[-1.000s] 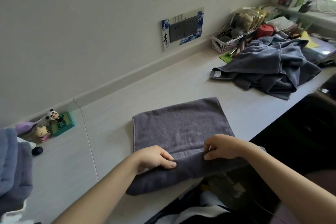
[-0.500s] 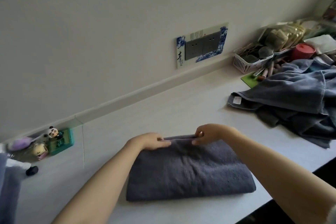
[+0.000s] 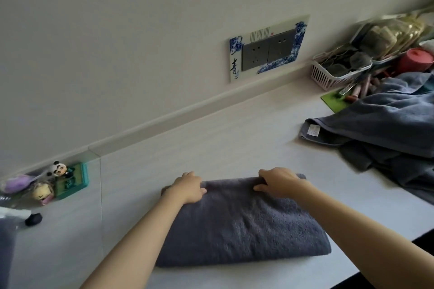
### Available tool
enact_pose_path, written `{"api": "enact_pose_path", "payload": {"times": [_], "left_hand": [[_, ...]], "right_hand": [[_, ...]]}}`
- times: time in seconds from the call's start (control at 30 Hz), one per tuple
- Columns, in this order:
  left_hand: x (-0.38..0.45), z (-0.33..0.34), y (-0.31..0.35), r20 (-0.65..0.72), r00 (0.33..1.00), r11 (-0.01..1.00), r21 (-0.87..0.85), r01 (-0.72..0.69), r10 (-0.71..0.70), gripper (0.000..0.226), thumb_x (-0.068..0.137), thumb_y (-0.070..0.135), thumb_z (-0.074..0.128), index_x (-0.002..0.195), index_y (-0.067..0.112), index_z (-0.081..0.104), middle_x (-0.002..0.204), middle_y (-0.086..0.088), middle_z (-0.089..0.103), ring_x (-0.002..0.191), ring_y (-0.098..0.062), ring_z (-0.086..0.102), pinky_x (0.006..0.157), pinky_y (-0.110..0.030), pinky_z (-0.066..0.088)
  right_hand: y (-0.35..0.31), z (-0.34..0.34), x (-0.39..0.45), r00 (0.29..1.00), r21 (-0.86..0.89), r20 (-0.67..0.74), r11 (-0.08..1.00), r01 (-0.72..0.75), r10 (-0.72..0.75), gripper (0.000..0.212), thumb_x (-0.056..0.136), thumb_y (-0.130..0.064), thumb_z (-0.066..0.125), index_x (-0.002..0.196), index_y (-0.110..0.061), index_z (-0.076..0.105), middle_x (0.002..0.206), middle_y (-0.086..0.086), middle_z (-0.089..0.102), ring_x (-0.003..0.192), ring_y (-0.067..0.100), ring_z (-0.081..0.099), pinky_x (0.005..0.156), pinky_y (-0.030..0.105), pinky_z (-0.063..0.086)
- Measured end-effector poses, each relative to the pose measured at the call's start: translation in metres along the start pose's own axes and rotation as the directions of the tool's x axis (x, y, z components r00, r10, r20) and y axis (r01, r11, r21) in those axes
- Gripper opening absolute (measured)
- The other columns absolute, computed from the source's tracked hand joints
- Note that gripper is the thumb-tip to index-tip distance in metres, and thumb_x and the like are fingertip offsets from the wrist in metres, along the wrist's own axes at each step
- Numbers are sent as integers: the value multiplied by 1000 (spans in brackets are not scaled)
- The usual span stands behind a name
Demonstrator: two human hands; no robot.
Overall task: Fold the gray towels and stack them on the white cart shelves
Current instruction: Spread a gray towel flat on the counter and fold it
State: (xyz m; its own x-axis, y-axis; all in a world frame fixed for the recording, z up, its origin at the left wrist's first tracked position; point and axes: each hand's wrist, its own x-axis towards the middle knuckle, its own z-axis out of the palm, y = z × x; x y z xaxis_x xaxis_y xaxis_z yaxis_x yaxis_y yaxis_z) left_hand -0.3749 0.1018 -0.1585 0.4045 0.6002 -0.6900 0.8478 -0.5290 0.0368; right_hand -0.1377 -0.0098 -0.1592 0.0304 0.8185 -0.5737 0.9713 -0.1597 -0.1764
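Low in the middle of the frame, the folded gray towel (image 3: 242, 223) lies on the tabletop (image 3: 234, 136), soft, thick and floppy. The left hand (image 3: 189, 186) and right hand (image 3: 279, 182) each keep a curled grip on its far edge; I'd lift it from underneath at both ends.

On the decorative socket surround (image 3: 267, 47) on the wall you can read one large black brush character, 青, at its lower left corner; smaller characters just below it are too blurred for you to read; the dark vertical lines and small red mark along its top edge are also illegible; right of the surround, the white tag (image 3: 313, 130) on the crumpled gray towels (image 3: 385, 134) shows no readable print.
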Motion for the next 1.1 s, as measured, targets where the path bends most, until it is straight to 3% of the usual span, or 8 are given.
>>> {"api": "enact_pose_path", "payload": {"times": [0.1, 0.2, 0.3, 0.4, 0.6, 0.8, 0.97, 1.1], "left_hand": [[-11, 17, 11, -175, 984, 997, 48, 53, -44, 42, 98, 32, 35, 134, 11, 35, 139, -12, 37, 129, -30, 33, 109, -42, 27], [-22, 47, 27, -483, 875, 997, 71, 0, 34, 52, 92, 21, 35, 142, 9, 33, 143, -17, 35, 134, -35, 30, 116, -47, 17], [-26, 75, 50, -543, 821, 980, 13, -201, 175, 53, 88, 37, 39, 135, 13, 50, 142, -16, 45, 134, -35, 34, 110, -51, 21], [-25, 86, 54, -513, 850, 989, -10, -147, 121, 61, 88, 49, 38, 143, 23, 37, 150, -13, 35, 138, -36, 25, 110, -54, 13], [-30, 98, -4, -435, 866, 959, -238, 155, -248, 69, 93, 60, 7, 140, 26, 44, 147, -10, 41, 134, -40, 35, 99, -65, 30], [-41, 89, -10, -414, 865, 920, -372, 123, -282, 71, 83, 63, 22, 145, 30, 34, 158, -9, 15, 143, -37, 15, 106, -55, 28], [-67, 93, -11, -349, 747, 705, -674, 220, -566, 79, 82, 44, 64, 147, 18, 27, 137, -15, 41, 123, -36, 42, 95, -43, 41], [-79, 94, -11, -159, 756, 499, -831, 244, -635, 77, 75, 46, 73, 129, 4, 39, 121, -18, 56, 111, -37, 55, 85, -39, 46]], "right_hand": [[2, 15, -9, 975, -55, -197, 991, -120, 107, 52, 88, -66, 37, 101, -17, 48, 105, 5, 63, 96, 27, 56, 78, 35, 37], [-3, 32, -13, 861, -62, -462, 960, -273, 215, 53, 84, -64, 48, 105, -16, 56, 103, 5, 60, 98, 28, 56, 85, 37, 36], [-31, 58, -14, 728, -25, -685, 997, -73, 36, 39, 81, -41, 55, 108, -16, 67, 109, 9, 64, 98, 31, 62, 93, 42, 33], [-47, 86, -20, 773, -16, -630, 997, 82, -74, 48, 88, -44, 41, 130, -24, 56, 136, 4, 53, 125, 29, 50, 109, 43, 22], [-8, 90, -26, 781, 214, -508, 931, -295, 364, 63, 87, -59, 27, 140, -29, 43, 147, 9, 40, 138, 34, 31, 111, 51, 15], [-12, 90, -26, 766, 255, -484, 905, -340, 424, 70, 87, -56, 16, 143, -22, 39, 150, 13, 33, 141, 33, 24, 114, 46, 2], [-56, 89, -40, 750, 508, -568, 861, -6, 340, 59, 94, -40, 26, 146, -11, 31, 154, 7, 26, 144, 19, 15, 116, 24, 4], [-120, 91, -58, 803, 778, -521, 547, 309, 289, 51, 98, -10, 41, 146, -18, 26, 150, -13, 23, 139, -1, 15, 110, 10, 9]]}}
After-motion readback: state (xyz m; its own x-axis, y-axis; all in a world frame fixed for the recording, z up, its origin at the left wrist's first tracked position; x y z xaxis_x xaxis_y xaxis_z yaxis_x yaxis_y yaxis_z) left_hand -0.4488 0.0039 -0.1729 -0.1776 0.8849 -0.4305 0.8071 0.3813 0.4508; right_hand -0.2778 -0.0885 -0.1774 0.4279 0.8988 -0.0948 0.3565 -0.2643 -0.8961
